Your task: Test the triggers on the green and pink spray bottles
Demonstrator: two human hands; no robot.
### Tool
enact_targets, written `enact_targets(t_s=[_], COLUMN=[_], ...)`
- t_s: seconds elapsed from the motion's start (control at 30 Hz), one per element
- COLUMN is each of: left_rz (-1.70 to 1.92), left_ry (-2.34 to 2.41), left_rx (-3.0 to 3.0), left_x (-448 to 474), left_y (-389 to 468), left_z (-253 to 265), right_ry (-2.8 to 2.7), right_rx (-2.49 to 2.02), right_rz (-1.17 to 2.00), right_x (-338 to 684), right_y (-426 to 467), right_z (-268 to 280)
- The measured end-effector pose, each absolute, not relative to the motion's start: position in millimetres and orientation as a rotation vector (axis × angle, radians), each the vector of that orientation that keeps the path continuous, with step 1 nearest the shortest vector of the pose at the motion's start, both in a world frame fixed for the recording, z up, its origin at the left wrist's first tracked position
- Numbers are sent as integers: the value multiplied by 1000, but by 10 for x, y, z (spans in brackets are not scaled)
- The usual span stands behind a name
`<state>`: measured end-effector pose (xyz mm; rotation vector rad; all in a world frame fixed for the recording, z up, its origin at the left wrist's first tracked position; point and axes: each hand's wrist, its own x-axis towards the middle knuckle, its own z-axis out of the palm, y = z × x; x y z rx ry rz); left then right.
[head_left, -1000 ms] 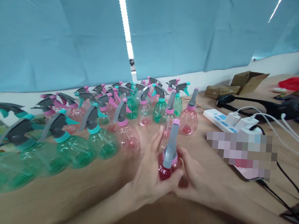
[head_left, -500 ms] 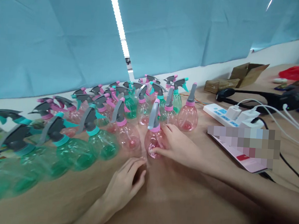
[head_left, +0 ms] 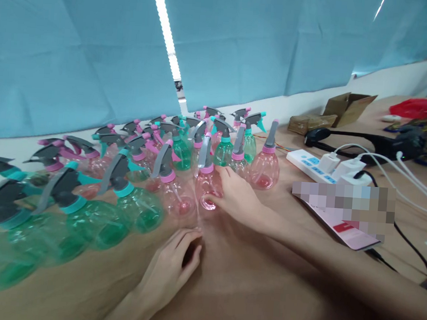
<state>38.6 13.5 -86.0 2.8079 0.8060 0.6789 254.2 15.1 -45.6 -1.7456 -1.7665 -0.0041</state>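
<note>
My right hand (head_left: 235, 195) is closed around the side of a clear pink spray bottle (head_left: 209, 183) with a grey trigger head and pink collar. This bottle is upright and slightly tilted, its shiny round base facing me. Just left of it stands another pink spray bottle (head_left: 179, 196). My left hand (head_left: 173, 259) rests on the brown table, fingers loosely curled and thumb apart, holding nothing. A green spray bottle (head_left: 142, 208) with a turquoise collar is nearest beyond it. To the right of my right hand stands a further pink spray bottle (head_left: 266, 169).
Several more green and pink spray bottles crowd the left and back. On the right lie a white power strip (head_left: 308, 164) with chargers and cables, a phone (head_left: 354, 233), a black headset-like device (head_left: 368, 141) and an open cardboard box (head_left: 348, 108). A blue sheet (head_left: 236, 44) hangs behind.
My right hand has moved the pink spray bottle back and to the left, closer to the others. My left hand keeps its curled pose on the table. The view has shifted slightly.
</note>
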Motion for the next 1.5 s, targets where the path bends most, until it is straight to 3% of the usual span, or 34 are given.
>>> enact_targets(t_s=[0.5,0.97,1.33,1.5], left_rz=[621,537,543,553], left_ry=[799,821,823,822], left_rx=[2826,2777,2784,2785], left_x=[370,373,387,379], left_y=[151,156,161,161], left_z=[-906,-937,-932,-953], right_ry=[-1745,-1486,-1479,-1468], right_rx=[-1799,-1569,-1647,-1798], right_rz=[-165,-36,-397,-288], right_x=[2455,3068,3115,3098], right_y=[224,-241,-47,179], right_z=[-460,-759,-715,-652])
